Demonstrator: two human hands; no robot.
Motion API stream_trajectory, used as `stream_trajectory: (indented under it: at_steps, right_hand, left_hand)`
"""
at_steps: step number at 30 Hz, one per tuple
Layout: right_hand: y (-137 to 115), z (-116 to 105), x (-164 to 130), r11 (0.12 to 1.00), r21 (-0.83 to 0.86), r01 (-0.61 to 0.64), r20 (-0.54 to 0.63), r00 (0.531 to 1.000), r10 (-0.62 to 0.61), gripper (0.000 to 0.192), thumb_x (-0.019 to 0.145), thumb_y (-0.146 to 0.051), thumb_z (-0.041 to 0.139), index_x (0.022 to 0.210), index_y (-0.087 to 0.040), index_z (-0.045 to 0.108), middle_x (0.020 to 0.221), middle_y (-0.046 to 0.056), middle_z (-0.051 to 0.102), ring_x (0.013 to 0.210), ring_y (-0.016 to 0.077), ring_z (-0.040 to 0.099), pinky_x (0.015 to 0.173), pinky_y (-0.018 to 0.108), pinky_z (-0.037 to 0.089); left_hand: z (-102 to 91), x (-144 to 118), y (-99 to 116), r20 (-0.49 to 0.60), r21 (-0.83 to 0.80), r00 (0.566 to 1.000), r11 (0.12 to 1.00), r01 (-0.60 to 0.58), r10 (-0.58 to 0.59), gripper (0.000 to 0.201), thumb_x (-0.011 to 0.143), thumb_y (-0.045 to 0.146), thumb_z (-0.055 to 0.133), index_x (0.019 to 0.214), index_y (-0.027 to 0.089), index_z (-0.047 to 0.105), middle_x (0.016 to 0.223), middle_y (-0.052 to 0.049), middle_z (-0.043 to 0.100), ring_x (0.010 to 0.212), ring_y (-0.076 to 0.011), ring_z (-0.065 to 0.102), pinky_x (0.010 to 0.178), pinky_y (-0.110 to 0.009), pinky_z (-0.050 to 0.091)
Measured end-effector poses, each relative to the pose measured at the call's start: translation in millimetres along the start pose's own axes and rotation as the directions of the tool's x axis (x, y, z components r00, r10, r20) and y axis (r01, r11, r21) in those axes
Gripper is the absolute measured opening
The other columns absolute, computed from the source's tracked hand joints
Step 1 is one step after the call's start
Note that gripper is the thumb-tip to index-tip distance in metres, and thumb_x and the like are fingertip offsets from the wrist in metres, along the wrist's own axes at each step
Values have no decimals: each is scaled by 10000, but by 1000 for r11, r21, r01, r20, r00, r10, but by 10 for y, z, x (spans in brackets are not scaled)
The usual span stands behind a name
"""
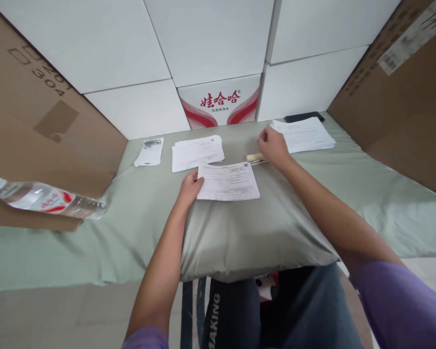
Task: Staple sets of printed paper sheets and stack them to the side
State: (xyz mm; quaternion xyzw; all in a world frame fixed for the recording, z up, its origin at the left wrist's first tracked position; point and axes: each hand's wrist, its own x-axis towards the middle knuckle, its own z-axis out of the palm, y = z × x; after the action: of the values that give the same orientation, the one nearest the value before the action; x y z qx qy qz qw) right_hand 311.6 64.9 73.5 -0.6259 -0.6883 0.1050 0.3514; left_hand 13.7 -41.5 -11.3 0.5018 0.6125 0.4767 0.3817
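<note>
The left hand (pixel 190 186) pinched the thin, floppy sheet (pixel 228 181) at its left edge, best gripped there, while the right hand (pixel 272 145) curled loosely over the stapler (pixel 255 158).

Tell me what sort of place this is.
Probably a storeroom used as a makeshift paperwork desk: stacked white cartons and cardboard boxes wall in a cloth-covered table holding paper stacks.

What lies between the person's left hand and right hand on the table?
In the head view, a printed sheet lies between the left hand, which touches its left edge, and the right hand. A small pale stapler-like tool sits beside the right hand.
</note>
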Motion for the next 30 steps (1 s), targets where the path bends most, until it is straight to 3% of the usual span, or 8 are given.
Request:
stream_trajectory:
  at_steps: [5, 10, 30]
  right_hand:
    - [-19, 388, 196, 995, -75, -71, 63, 995, 76, 137, 936, -216, 504, 962, -198, 638, 915, 113, 694, 858, 254, 598, 789, 349, 453]
    - [-2, 578, 165, 989, -121, -87, 30, 995, 91, 208, 966, -237, 458, 1006, -188, 657, 938, 135, 699, 890, 269, 600, 810, 362, 449]
    - [40, 705, 155, 937, -301, -176, 57, 978, 202, 328, 978, -263, 441, 1097, -153, 727, 1056, 194, 708, 960, 302, 645, 817, 379, 467]
  left_hand:
    - [7, 12, 7, 2, -3, 999, 999, 53, -53, 443, 743, 263, 621, 1168, 152, 677, 926, -73, 785, 790, -237, 733, 681, -331, 584]
    - [-2, 4, 14, 26, -12, 996, 997, 83, -82, 439, 755, 252, 632, 1180, 151, 679, 897, -66, 787, 745, -231, 733, 683, -343, 595]
    - [-13, -35, 41, 10, -38, 998, 998, 59, -58, 469, 756, 288, 654, 1208, 166, 664, 986, -84, 775, 876, -259, 735, 804, -408, 608]
